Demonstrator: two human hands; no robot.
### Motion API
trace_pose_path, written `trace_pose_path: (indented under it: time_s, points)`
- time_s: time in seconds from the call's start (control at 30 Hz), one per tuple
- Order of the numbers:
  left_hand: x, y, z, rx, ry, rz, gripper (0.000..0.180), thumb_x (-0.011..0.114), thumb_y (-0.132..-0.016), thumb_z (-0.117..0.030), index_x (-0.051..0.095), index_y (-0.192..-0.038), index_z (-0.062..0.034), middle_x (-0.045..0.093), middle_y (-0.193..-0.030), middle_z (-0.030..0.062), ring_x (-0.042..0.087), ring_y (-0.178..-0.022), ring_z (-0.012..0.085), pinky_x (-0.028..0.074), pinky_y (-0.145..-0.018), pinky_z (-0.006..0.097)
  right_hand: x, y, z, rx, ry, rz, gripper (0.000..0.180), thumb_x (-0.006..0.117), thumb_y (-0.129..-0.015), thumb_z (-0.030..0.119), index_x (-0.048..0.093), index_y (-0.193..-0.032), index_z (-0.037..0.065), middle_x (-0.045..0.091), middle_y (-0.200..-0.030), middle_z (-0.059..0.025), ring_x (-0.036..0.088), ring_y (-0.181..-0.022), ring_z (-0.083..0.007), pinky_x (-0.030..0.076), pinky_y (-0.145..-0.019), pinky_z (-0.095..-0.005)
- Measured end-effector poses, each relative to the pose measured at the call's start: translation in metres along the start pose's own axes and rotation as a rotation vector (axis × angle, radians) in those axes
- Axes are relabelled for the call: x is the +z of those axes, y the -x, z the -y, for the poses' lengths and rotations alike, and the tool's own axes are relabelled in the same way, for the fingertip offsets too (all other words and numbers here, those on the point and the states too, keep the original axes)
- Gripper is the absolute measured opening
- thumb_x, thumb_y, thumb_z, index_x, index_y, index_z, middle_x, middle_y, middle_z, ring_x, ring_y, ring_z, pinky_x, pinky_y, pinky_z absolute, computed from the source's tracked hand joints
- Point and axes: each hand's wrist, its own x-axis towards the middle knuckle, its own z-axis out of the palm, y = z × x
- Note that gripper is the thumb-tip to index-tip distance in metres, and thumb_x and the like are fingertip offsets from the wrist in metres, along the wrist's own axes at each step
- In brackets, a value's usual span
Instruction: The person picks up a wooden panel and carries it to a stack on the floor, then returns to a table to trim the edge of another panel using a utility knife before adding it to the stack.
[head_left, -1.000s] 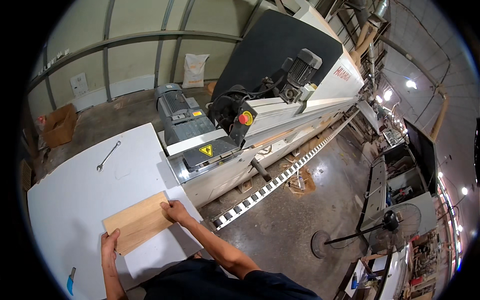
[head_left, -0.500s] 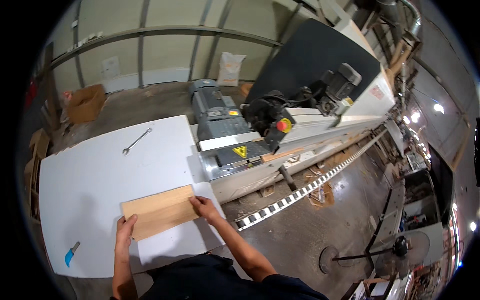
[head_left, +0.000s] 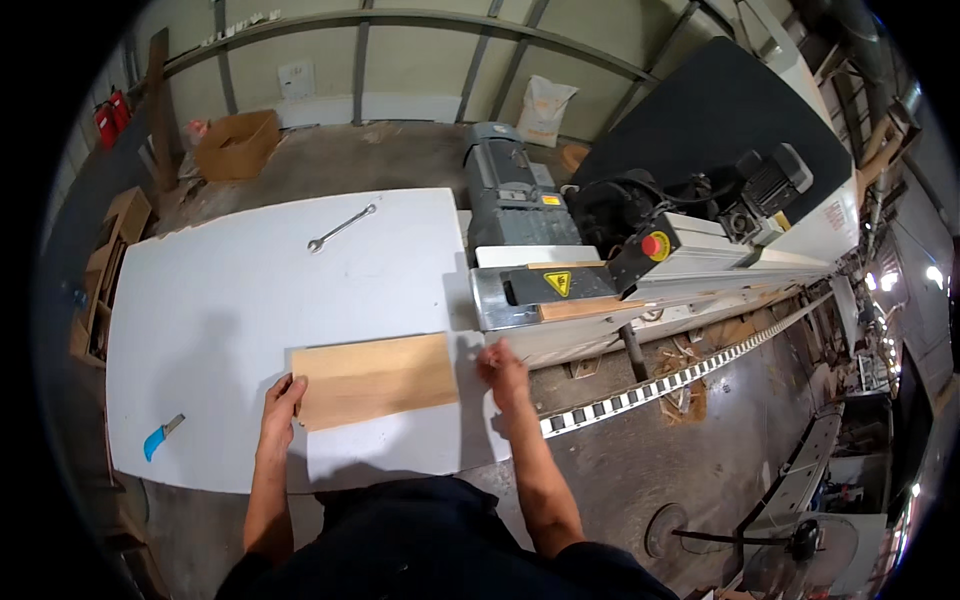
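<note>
A flat, pale wooden board (head_left: 376,381) lies on the white tabletop (head_left: 250,300) just in front of me. My left hand (head_left: 282,408) grips its left end, thumb on top and the other fingers along the edge. Beyond the board's right end, my right hand (head_left: 503,373) is off the wood, over the right edge of the table. Its fingers look partly bent and are blurred. Past that hand, a strip of wood (head_left: 580,309) shows at the near end of the machine (head_left: 520,292).
A wrench (head_left: 341,228) lies at the table's far side, and a blue-handled knife (head_left: 163,437) at its near left. The machine carries a red stop button (head_left: 655,246). A roller rail (head_left: 640,398) runs off to the right, near a fan (head_left: 803,540).
My right hand has let go of the board's right end and moved away from it. More of the wood strip shows at the machine's end. The view has shifted.
</note>
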Motion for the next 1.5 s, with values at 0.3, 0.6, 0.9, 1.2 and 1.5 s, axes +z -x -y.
trace_pose_path:
  time_s: [0.3,0.6,0.9,1.2,1.5]
  points:
    - [0.014,0.016,-0.023,0.369,-0.455,-0.259,0.051,0.067,-0.084,-0.019,0.052,-0.128,0.0025,0.051,-0.120,0.0130,0.051,-0.106,0.0241,0.045,-0.086,0.032,0.007,-0.036,0.055,0.094,-0.053,-0.228,0.048,0.069,-0.082,0.050,0.056,-0.090,0.004,0.063,-0.073,-0.0055,0.064,-0.062,-0.0205,0.052,-0.054,-0.0336]
    - [0.092,0.048,-0.030,0.549,-0.299,0.025,0.036,0.064,-0.084,-0.005,0.057,-0.119,0.0009,0.059,-0.102,0.0089,0.056,-0.090,0.0171,0.048,-0.077,0.028,0.015,-0.001,0.032,0.039,0.005,0.008,0.011,0.061,-0.090,0.012,0.056,-0.091,0.003,0.063,-0.078,-0.0080,0.064,-0.063,-0.0227,0.055,-0.061,-0.0360]
    - [0.144,0.053,-0.014,0.188,0.251,0.412,0.040,0.062,-0.088,-0.002,0.048,-0.125,0.0008,0.063,-0.101,0.0056,0.058,-0.085,0.0101,0.048,-0.076,0.026,0.060,0.132,-0.014,0.301,-0.027,0.284,0.018,0.062,-0.091,0.015,0.062,-0.103,0.002,0.065,-0.087,-0.0090,0.063,-0.074,-0.0214,0.053,-0.068,-0.0358]
    - [0.042,0.041,-0.037,0.034,0.075,0.177,0.034,0.055,-0.089,-0.004,0.055,-0.123,0.0011,0.062,-0.104,0.0078,0.057,-0.093,0.0144,0.046,-0.084,0.029,0.007,0.062,0.016,-0.013,0.027,0.107,0.023,0.063,-0.089,0.007,0.061,-0.110,-0.003,0.068,-0.096,-0.0092,0.065,-0.084,-0.0182,0.053,-0.074,-0.0301]
    - [0.009,0.019,-0.027,0.271,-0.632,-0.259,0.050,0.066,-0.085,-0.026,0.055,-0.121,0.0077,0.062,-0.099,0.0153,0.058,-0.089,0.0205,0.048,-0.080,0.030,0.031,0.047,-0.007,-0.225,0.703,0.200,0.032,0.064,-0.092,0.021,0.062,-0.110,-0.005,0.066,-0.094,-0.0058,0.058,-0.079,-0.0099,0.047,-0.071,-0.0228]
